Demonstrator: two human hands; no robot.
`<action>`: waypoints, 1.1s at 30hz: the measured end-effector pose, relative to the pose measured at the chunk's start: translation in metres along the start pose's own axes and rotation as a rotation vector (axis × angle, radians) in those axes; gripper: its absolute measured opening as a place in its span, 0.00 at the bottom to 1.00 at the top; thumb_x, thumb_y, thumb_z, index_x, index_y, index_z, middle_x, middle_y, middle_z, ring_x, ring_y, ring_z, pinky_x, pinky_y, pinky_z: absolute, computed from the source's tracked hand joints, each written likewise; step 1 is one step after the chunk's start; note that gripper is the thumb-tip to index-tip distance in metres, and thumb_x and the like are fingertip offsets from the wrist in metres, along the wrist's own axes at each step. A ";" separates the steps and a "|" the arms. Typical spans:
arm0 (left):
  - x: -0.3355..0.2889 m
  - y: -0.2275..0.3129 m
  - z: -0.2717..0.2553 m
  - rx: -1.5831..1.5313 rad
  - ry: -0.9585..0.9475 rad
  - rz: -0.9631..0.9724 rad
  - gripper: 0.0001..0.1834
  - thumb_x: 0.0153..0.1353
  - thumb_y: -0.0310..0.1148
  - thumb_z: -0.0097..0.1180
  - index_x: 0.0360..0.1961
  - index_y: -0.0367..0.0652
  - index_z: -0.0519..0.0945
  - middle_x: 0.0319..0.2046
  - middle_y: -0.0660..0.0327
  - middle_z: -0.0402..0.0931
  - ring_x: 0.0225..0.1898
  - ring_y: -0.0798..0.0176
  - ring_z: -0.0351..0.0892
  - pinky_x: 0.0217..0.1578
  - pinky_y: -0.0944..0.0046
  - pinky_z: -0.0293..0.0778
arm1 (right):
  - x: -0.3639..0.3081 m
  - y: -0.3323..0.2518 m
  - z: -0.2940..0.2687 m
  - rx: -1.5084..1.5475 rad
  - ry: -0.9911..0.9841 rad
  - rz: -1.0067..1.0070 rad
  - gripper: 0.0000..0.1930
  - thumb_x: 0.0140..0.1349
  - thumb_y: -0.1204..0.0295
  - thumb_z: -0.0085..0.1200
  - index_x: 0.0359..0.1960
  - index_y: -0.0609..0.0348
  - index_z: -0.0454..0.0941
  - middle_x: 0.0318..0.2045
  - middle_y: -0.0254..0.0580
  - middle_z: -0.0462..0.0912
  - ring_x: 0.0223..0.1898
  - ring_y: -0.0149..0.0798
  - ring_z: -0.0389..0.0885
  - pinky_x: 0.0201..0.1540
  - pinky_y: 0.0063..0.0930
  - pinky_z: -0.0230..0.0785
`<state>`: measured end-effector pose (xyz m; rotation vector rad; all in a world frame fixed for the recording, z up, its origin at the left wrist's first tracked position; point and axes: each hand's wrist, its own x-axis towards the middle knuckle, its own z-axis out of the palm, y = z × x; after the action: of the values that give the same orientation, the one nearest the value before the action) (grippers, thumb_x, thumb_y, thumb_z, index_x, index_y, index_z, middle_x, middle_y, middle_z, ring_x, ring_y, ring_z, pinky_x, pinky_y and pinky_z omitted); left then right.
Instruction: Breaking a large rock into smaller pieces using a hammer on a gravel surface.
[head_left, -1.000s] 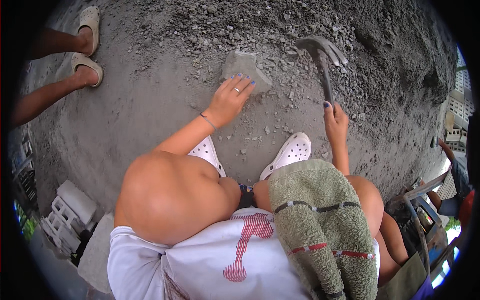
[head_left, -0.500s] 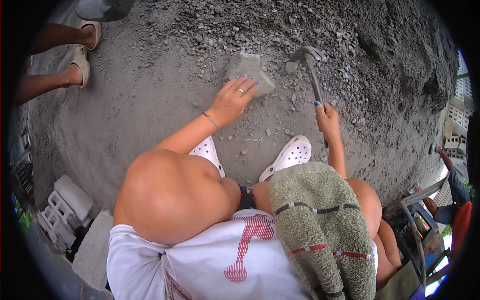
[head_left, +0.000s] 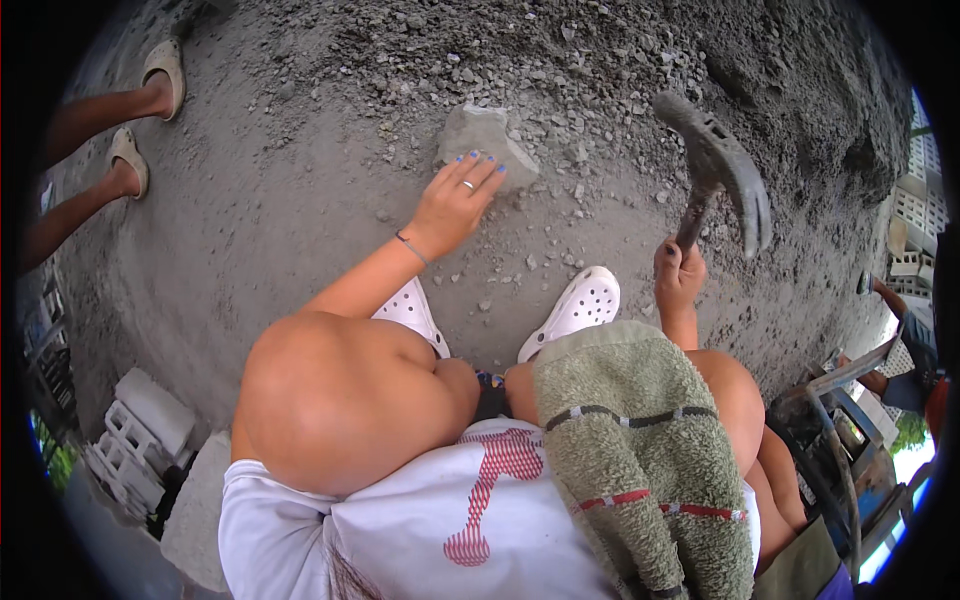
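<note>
Raised since half a second ago: dark, dusty metal claw hammer (head_left: pixel 722 165), head now nearer the camera; another person's beige clogs (head_left: pixel 165 74), far left, also shifted. Left hand (head_left: pixel 450 210) lies with fingers outstretched on the near part of an angular, flat grey stone slab (head_left: pixel 475 132) on dusty ground; rightward, white perforated clogs (head_left: pixel 578 312); striped green terry towel (head_left: pixel 640 455) over the right thigh; right hand (head_left: pixel 680 280) wrapped around the hammer's handle.
</note>
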<state>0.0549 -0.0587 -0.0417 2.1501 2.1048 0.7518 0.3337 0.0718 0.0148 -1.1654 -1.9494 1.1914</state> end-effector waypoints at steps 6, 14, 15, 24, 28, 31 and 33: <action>0.007 0.001 0.000 -0.003 0.010 0.010 0.18 0.46 0.26 0.50 0.42 0.41 0.72 0.43 0.58 0.70 0.47 0.55 0.67 0.47 0.59 0.63 | -0.023 0.052 0.027 -0.468 -0.192 0.317 0.19 0.56 0.58 0.46 0.22 0.64 0.68 0.11 0.47 0.70 0.13 0.39 0.67 0.18 0.32 0.58; 0.003 0.000 0.001 -0.006 0.004 0.004 0.17 0.46 0.26 0.50 0.41 0.41 0.73 0.43 0.58 0.70 0.46 0.54 0.68 0.47 0.59 0.64 | 0.016 -0.060 -0.001 0.227 -0.130 0.315 0.19 0.60 0.56 0.39 0.20 0.59 0.65 0.11 0.27 0.62 0.12 0.19 0.58 0.13 0.14 0.49; 0.004 0.001 0.001 -0.001 0.003 -0.001 0.17 0.46 0.26 0.50 0.41 0.41 0.73 0.43 0.58 0.70 0.46 0.54 0.68 0.47 0.59 0.64 | 0.016 -0.058 -0.004 0.213 -0.127 0.160 0.21 0.60 0.51 0.36 0.25 0.60 0.64 0.10 0.28 0.61 0.10 0.20 0.56 0.12 0.14 0.49; 0.001 0.002 -0.001 0.000 -0.001 0.005 0.17 0.45 0.26 0.50 0.41 0.41 0.73 0.43 0.57 0.70 0.46 0.55 0.68 0.47 0.58 0.64 | -0.010 0.029 0.042 -0.429 -0.289 0.378 0.20 0.56 0.56 0.46 0.24 0.66 0.70 0.10 0.35 0.64 0.16 0.28 0.62 0.20 0.25 0.58; 0.010 -0.003 -0.001 -0.008 0.018 0.017 0.17 0.46 0.27 0.50 0.41 0.41 0.73 0.42 0.58 0.70 0.46 0.55 0.68 0.47 0.59 0.64 | 0.003 0.022 0.041 -0.235 -0.279 0.482 0.21 0.56 0.55 0.45 0.21 0.66 0.69 0.10 0.35 0.62 0.17 0.26 0.60 0.19 0.25 0.55; 0.001 0.001 -0.001 -0.011 0.009 -0.013 0.17 0.46 0.27 0.50 0.41 0.41 0.73 0.42 0.58 0.70 0.46 0.55 0.69 0.47 0.59 0.64 | 0.014 -0.014 0.024 -0.134 -0.287 0.399 0.22 0.57 0.54 0.44 0.20 0.63 0.67 0.10 0.31 0.62 0.16 0.24 0.58 0.17 0.23 0.52; -0.001 0.002 -0.002 -0.004 0.009 -0.018 0.17 0.46 0.27 0.50 0.41 0.42 0.73 0.43 0.58 0.70 0.46 0.55 0.69 0.47 0.59 0.64 | 0.023 -0.048 0.013 -0.045 -0.257 0.327 0.22 0.57 0.54 0.43 0.19 0.62 0.66 0.11 0.30 0.62 0.15 0.24 0.58 0.16 0.22 0.51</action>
<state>0.0558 -0.0605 -0.0399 2.1266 2.1219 0.7651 0.2946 0.0763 0.0532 -1.4572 -2.0315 1.5375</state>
